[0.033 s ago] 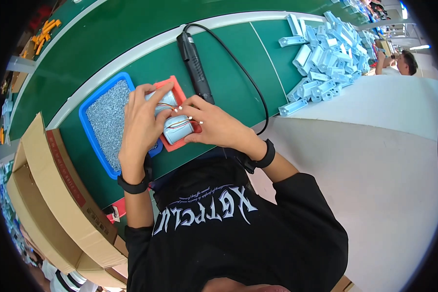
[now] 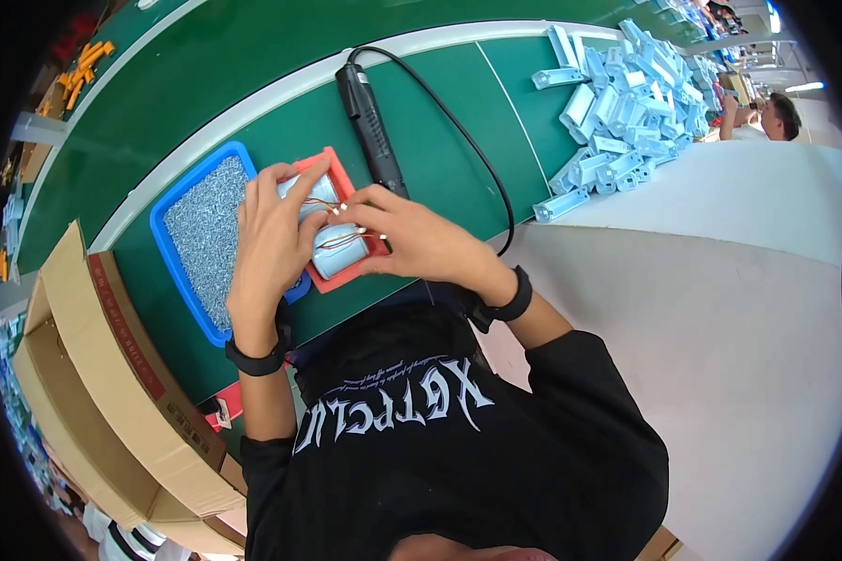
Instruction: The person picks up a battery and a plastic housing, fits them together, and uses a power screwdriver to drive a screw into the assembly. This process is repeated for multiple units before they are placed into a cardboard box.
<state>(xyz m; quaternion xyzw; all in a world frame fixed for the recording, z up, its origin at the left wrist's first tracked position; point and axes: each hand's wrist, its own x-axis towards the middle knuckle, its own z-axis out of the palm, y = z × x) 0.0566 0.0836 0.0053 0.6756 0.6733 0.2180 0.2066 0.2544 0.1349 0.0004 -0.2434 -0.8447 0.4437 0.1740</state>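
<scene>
Two rounded light-blue housings sit side by side in a red holder in front of me. Thin coloured wires with small white connectors lie across them. My left hand curls over the farther housing, its index finger by the holder's far edge and its thumb near the wires. From the right, my right hand reaches over the holder. Its fingertips are closed in on the wires between the housings, while its thumb rests lower, by the holder's near right corner. The fingers partly cover both housings.
A blue tray of small screws stands left of the holder. Beyond it lies a black electric screwdriver with a looping cable. Light-blue plastic parts are heaped at the far right. An open cardboard box stands at left; a person is at far right.
</scene>
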